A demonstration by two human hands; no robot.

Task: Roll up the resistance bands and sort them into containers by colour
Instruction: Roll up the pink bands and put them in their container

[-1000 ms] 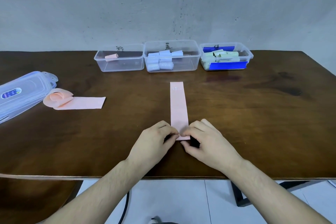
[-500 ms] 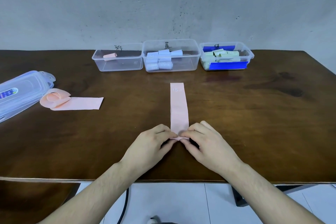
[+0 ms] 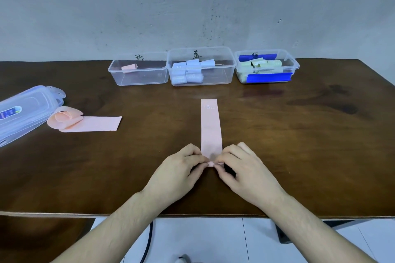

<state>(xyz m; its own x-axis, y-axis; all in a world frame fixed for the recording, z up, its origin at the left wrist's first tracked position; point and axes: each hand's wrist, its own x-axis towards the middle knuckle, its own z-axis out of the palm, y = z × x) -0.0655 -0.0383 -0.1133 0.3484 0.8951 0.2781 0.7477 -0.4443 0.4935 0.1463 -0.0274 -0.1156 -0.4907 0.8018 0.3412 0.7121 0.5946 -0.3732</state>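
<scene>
A pink resistance band (image 3: 210,126) lies flat on the wooden table (image 3: 299,145), stretching away from me. My left hand (image 3: 178,172) and my right hand (image 3: 245,170) pinch its near end, which is folded over into a small roll. Another pink band (image 3: 85,123) lies loosely coiled at the left. Three clear containers stand at the back. The left container (image 3: 139,72) holds one pink roll. Several pale blue rolls fill the middle container (image 3: 202,68). In the right container (image 3: 267,68) are several pale green rolls.
A stack of clear plastic lids (image 3: 23,111) lies at the table's left edge beside the coiled band. The table's front edge runs just below my wrists. A grey wall rises behind the containers.
Both hands have stayed at the band's near end, and their fingertips have turned that end over into a small fold. The view has shifted slightly.
</scene>
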